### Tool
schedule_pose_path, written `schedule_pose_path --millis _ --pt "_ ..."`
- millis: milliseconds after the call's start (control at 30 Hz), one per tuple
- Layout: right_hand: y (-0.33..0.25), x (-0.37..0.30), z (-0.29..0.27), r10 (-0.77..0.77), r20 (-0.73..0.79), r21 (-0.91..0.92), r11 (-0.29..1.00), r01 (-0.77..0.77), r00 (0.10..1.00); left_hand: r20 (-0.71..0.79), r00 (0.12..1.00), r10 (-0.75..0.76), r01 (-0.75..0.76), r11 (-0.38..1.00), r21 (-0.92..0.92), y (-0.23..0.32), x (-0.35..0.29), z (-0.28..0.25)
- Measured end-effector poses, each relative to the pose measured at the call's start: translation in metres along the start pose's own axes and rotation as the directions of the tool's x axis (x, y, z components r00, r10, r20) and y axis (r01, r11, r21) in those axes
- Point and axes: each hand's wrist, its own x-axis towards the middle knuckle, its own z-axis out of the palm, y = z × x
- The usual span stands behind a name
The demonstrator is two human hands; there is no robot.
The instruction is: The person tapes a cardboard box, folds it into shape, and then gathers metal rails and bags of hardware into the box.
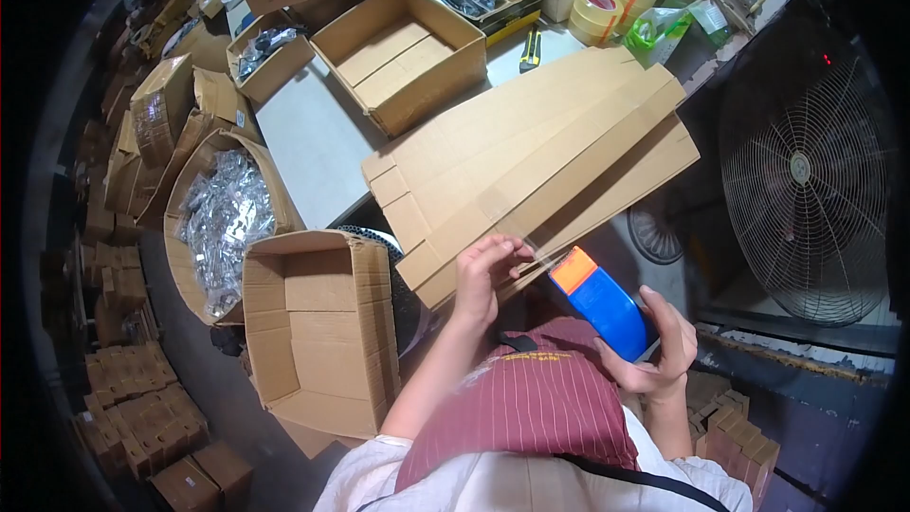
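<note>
My right hand [664,346] is closed around a blue and orange tape dispenser [607,308]. A clear strip of tape [531,245] runs from the dispenser's orange end toward the cardboard. Its near end lies by my left hand [488,275], whose fingers are curled in a pinch on the strip. Just beyond both hands, a flattened cardboard box [512,171] lies slanted across the table, its long folded flap toward me. Part of the strip is hard to see against the brown board.
An open carton [398,57] stands on the white table [313,142]; a second open carton [322,322] is at my left. Beyond it a box holds silvery packets [227,218]. A yellow-black cutter [531,49] and tape rolls [595,14] lie at the back; a large fan [801,168] stands right.
</note>
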Motion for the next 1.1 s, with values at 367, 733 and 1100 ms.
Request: schedule_pose_path --millis 367,733,1100 --pt "-0.001 0.006 0.001 -0.049 -0.017 0.001 0.999 0.049 0.999 0.033 0.995 -0.095 0.092 0.992 0.083 0.008 -0.001 0.006" --pt "0.002 0.000 -0.002 -0.009 0.024 0.005 1.000 0.009 1.000 0.085 0.991 -0.106 0.098 0.991 0.091 0.005 0.001 0.002" --pt "0.002 0.003 0.001 -0.049 -0.023 0.010 0.999 0.049 0.999 0.100 0.991 -0.090 0.085 0.995 0.047 -0.006 0.006 -0.005"
